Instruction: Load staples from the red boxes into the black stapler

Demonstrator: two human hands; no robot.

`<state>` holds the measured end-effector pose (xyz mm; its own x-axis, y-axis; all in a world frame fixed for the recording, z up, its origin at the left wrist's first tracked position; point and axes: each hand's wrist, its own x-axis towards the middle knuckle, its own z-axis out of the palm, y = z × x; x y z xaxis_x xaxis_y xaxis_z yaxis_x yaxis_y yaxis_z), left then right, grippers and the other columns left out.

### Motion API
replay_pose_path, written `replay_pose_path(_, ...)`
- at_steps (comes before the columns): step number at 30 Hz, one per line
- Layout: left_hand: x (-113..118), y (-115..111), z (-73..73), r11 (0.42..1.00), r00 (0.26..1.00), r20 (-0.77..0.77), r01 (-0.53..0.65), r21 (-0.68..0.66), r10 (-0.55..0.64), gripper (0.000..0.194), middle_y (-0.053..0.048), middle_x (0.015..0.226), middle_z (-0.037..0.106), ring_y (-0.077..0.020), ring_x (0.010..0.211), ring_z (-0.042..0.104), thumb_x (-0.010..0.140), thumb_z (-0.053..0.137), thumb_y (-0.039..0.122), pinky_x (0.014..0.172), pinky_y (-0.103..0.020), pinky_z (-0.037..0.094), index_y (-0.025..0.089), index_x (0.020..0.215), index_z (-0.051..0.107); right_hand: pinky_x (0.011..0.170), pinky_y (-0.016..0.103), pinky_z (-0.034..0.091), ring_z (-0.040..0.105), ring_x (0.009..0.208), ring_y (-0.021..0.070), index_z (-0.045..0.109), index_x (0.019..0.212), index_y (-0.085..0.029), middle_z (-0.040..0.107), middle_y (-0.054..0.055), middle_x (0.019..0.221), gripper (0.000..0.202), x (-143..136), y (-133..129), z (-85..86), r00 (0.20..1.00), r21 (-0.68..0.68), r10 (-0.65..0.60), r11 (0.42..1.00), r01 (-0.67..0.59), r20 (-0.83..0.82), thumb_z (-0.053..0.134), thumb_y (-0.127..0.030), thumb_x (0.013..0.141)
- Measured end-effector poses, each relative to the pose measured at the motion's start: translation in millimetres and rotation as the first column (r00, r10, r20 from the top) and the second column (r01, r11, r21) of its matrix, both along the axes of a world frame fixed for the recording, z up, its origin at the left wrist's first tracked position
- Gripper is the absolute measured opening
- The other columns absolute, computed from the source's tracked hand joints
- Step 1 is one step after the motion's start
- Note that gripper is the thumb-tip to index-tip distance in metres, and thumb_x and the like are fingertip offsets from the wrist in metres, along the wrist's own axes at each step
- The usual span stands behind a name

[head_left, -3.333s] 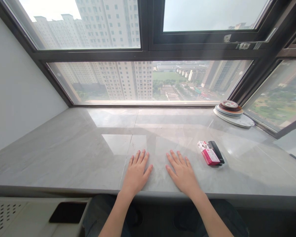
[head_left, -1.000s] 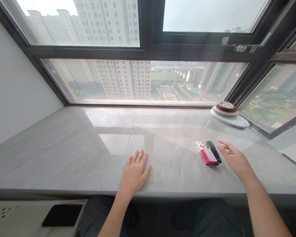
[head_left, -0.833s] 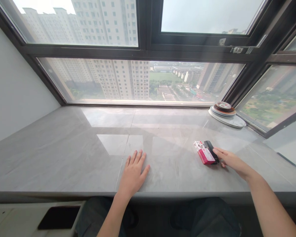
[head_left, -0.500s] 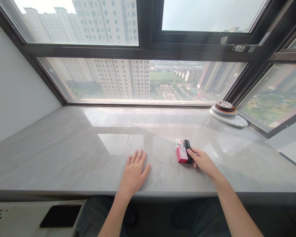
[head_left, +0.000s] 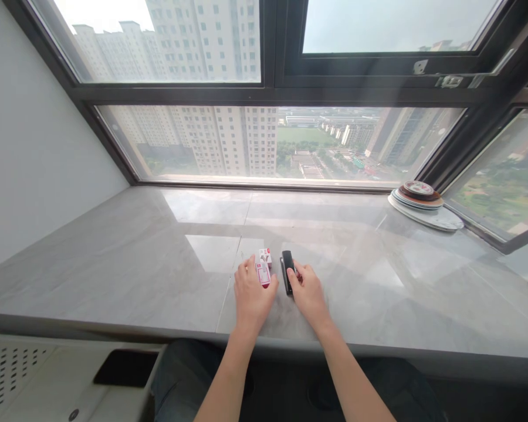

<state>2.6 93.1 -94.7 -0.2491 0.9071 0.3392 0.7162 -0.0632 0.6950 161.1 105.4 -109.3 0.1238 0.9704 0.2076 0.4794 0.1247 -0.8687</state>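
In the head view, I had the right hand (head_left: pixel 308 293) clamped on the stapler (head_left: pixel 286 265), thumb on its top and fingers down its right side. The left hand (head_left: pixel 251 298) arched around the near end of the box (head_left: pixel 263 273), fingers along the left edge and thumb by the lower right corner; I could not tell whether it gripped the box or only framed it. The box, white and pink, was just left of the stapler, a narrow gap between them, both over the middle of the sill (head_left: pixel 136 258). I could not make out whether the stapler touched the stone. Well apart, in the far right corner by the window (head_left: pixel 264 95), I saw stacked plates (head_left: pixel 423 205). Low on the left, a black slab (head_left: pixel 125 368) lay on a white seat (head_left: pixel 55 378), beside my legs (head_left: pixel 187 372).
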Motion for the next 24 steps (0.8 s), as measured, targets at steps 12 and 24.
replay_pose_path(12, -65, 34, -0.5, 1.0, 0.989, -0.145, -0.019, 0.006, 0.02, 0.056, -0.011, 0.137, 0.062, -0.0296, 0.128, 0.057, 0.092, 0.061, 0.035, 0.109, -0.042, 0.046, 0.022, 0.146, 0.052, 0.07, 0.032, 0.049, 0.055, 0.073, 0.0195, 0.075, 0.121, -0.019, 0.06, 0.003, 0.083, 0.053, 40, -16, -1.4, 0.994, 0.007, -0.029, 1.0, 0.03, -0.106, 0.055, -0.061, 0.096)
replay_pose_path(24, -121, 6, -5.7, 0.992, 0.97, -0.21, -0.112, 0.064, 0.123, 0.034, -0.006, 0.126, 0.07, -0.0288, 0.114, 0.061, 0.096, 0.058, 0.041, 0.101, -0.042, 0.048, 0.028, 0.126, 0.068, 0.071, 0.031, 0.049, 0.056, 0.073, 0.0188, 0.075, 0.121, -0.019, 0.059, 0.003, 0.084, 0.054, 43, -14, -4.7, 0.991, -0.013, -0.029, 1.0, 0.027, -0.13, 0.058, -0.063, 0.095)
